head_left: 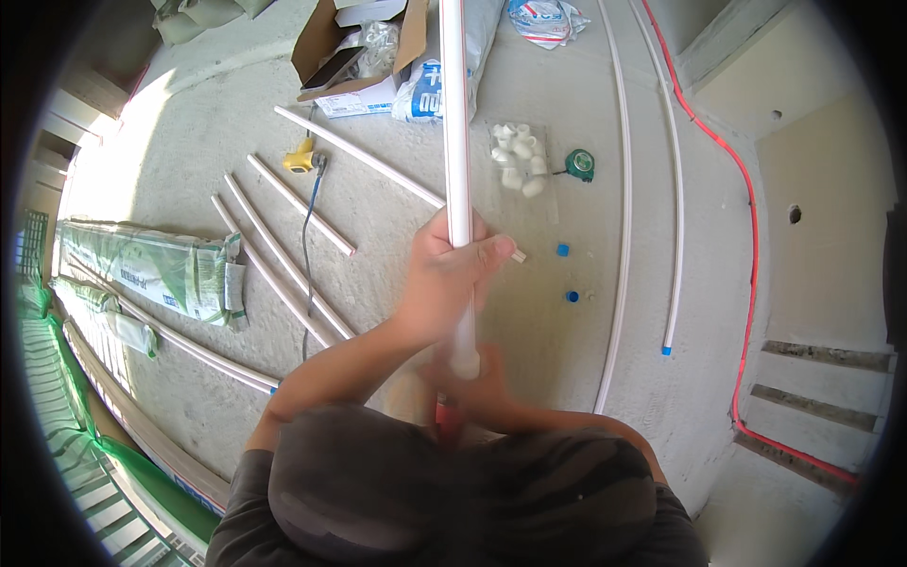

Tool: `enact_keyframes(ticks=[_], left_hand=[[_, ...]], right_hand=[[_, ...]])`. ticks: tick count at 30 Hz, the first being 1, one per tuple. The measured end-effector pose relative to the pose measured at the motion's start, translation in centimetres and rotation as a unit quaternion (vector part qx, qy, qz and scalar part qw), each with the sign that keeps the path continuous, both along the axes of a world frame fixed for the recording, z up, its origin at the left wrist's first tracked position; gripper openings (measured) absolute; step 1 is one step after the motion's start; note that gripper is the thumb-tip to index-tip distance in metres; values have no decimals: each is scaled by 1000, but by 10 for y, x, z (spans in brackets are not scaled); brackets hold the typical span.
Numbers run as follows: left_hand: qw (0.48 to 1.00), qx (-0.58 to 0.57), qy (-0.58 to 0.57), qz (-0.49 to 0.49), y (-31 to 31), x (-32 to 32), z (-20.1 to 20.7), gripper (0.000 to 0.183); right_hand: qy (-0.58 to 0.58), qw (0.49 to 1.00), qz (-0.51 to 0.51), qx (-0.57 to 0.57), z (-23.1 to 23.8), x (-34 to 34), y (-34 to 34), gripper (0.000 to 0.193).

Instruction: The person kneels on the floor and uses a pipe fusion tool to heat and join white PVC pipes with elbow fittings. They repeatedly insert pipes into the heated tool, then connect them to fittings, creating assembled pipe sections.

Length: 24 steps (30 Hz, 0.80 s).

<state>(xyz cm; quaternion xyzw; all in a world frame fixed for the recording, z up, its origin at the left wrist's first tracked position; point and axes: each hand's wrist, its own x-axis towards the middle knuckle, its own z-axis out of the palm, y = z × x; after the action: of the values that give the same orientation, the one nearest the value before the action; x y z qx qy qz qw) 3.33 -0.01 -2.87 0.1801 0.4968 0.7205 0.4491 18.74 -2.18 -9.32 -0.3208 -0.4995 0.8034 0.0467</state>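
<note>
A long white pipe (456,113) stands upright before me and runs out past the top edge of the view. Around it my left hand (439,274) is closed, with the thumb laid across the front. Lower down, close to my body, my right hand (482,383) is wrapped around the pipe's near end, where a white fitting (464,363) shows. That hand is somewhat blurred. Just under it is a red object (449,416), mostly hidden, whose kind I cannot make out.
A clear bag of white pipe fittings (518,156) and a green tape measure (580,165) lie ahead. Two blue caps (563,249) are nearer. Loose white pipes (283,250) lie left and right. An open carton (354,94), yellow socket (300,159) and red conduit (746,189) are farther out.
</note>
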Motion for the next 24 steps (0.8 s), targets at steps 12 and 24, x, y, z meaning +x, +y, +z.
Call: enact_keyframes(ticks=[12, 24], left_hand=[[997, -58, -5, 54, -2, -30, -30, 30], [997, 9, 52, 56, -7, 0, 17, 34]], right_hand=[[27, 946, 8, -322, -19, -3, -1, 18], [116, 962, 61, -238, 3, 17, 3, 15]])
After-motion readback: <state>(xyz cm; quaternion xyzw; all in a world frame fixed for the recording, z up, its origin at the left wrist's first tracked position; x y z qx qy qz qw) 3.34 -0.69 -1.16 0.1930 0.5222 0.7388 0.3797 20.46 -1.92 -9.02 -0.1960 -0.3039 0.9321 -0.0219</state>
